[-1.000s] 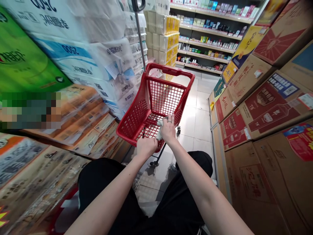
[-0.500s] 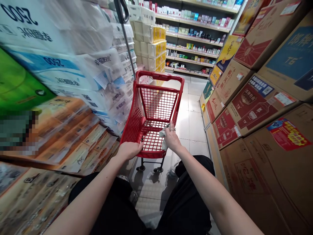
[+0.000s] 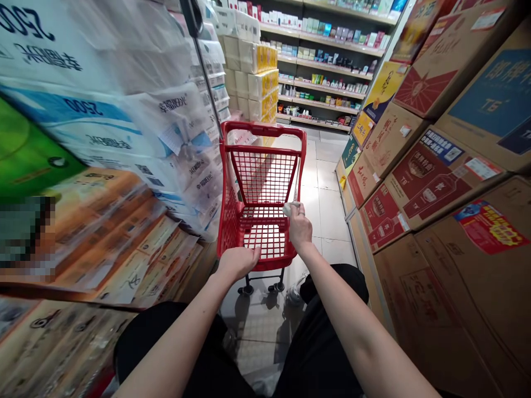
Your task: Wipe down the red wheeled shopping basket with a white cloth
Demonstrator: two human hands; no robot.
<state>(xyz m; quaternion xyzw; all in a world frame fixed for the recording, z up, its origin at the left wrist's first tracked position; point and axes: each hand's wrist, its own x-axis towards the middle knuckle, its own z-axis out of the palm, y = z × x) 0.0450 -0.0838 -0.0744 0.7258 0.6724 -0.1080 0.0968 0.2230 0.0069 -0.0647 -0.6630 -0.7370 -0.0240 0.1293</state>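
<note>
A red plastic-mesh shopping cart (image 3: 261, 130) rolls on small casters in front of me. My left hand (image 3: 237, 263) is curled over its near rim. My right hand (image 3: 300, 228) grips the right side of the cart, a little farther forward. A white cloth (image 3: 287, 209) shows only as a small bit at that hand's fingers, the rest hidden in the grip. The cart's basket holds nothing I can see. A thin metal pole with a black grip (image 3: 191, 16) rises from the cart's far left corner.
Plastic-wrapped toilet paper packs (image 3: 174, 127) tower along the left, and cardboard liquor cartons (image 3: 431, 182) are stacked along the right. A tiled floor aisle (image 3: 327, 210) runs between them to stocked shelves (image 3: 323, 72) at the far end.
The cart and aisle have swung toward straight ahead, and the far shelves sit farther left. The white cloth has shrunk into my right hand's grip, and my left hand has slid along the rim.
</note>
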